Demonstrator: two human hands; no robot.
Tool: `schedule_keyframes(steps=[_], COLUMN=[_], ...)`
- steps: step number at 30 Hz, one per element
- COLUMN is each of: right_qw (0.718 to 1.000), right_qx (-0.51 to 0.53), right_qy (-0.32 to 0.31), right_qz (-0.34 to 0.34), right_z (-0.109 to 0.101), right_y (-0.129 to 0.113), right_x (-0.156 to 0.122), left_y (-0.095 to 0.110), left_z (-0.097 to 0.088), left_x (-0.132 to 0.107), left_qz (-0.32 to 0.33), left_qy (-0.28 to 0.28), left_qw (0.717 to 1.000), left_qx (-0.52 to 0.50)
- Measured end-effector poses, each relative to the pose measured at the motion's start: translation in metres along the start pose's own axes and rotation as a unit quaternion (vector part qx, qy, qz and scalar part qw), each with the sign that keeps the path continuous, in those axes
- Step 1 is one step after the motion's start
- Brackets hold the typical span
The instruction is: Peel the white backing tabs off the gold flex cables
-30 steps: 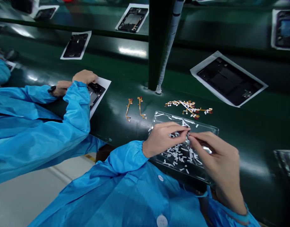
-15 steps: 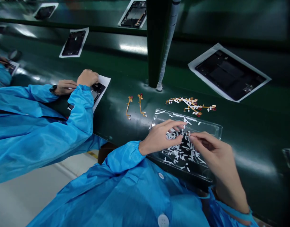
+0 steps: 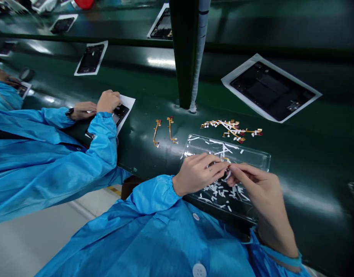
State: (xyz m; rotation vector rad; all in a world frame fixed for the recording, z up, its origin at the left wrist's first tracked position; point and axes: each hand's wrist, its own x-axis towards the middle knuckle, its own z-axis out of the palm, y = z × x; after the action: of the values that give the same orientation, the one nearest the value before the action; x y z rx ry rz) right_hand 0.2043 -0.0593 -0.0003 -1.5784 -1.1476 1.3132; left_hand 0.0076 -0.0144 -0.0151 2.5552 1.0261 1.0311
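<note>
My left hand [image 3: 201, 173] and my right hand [image 3: 254, 181] meet fingertip to fingertip above a clear plastic tray [image 3: 257, 158]. Both are closed in a pinch on a small flex cable [image 3: 226, 158]; only an orange bit of it shows, the rest is covered by my fingers. Many white liner strips [image 3: 218, 190] lie scattered in the tray under my hands. Just beyond the tray is a tangled pile of orange flex cables [image 3: 234, 127] with white strips on them. Two more flex cables, a left one [image 3: 156, 132] and a right one [image 3: 171, 130], lie apart on the green bench.
A dark device panel [image 3: 273, 90] rests on white paper at the right back. A green post [image 3: 185, 57] with a wrapped cable rises from the bench [image 3: 309, 165]. At left, a co-worker's hands [image 3: 107, 102] work over another panel. More panels lie farther back.
My left hand's fingers, apart half a second ago, have closed and come up against my right fingertips. The view has shifted slightly. The cable pile and the two separate cables stay put.
</note>
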Motion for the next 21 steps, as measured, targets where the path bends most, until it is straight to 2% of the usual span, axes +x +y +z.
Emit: schedule_keyframes(steps=[8, 10, 13, 15, 18, 21], right_qw=[0.999, 0.998, 0.997, 0.995, 0.995, 0.996], right_qx=[-0.035, -0.052, -0.077, -0.092, -0.092, -0.089], right_qy=[-0.003, 0.004, 0.009, 0.011, 0.007, 0.000], right_qz=[-0.019, -0.023, -0.027, -0.027, -0.027, -0.033], right_z=[0.004, 0.002, -0.004, -0.008, -0.010, -0.009], right_y=[-0.002, 0.002, 0.009, 0.013, 0.012, 0.007], right_x=[0.001, 0.002, 0.002, 0.000, -0.004, -0.005], left_y=[0.003, 0.003, 0.003, 0.001, -0.001, -0.002], left_z=[0.003, 0.002, -0.003, -0.007, -0.009, -0.005], left_x=[0.005, 0.006, 0.006, 0.007, 0.010, 0.015], left_qz=[-0.019, -0.042, -0.100, -0.157, -0.242, -0.284], left_qy=[0.006, 0.013, 0.013, -0.001, -0.062, -0.107], left_qw=[0.999, 0.999, 0.991, 0.973, 0.926, 0.887], left_qx=[0.036, 0.011, -0.082, -0.168, -0.283, -0.348])
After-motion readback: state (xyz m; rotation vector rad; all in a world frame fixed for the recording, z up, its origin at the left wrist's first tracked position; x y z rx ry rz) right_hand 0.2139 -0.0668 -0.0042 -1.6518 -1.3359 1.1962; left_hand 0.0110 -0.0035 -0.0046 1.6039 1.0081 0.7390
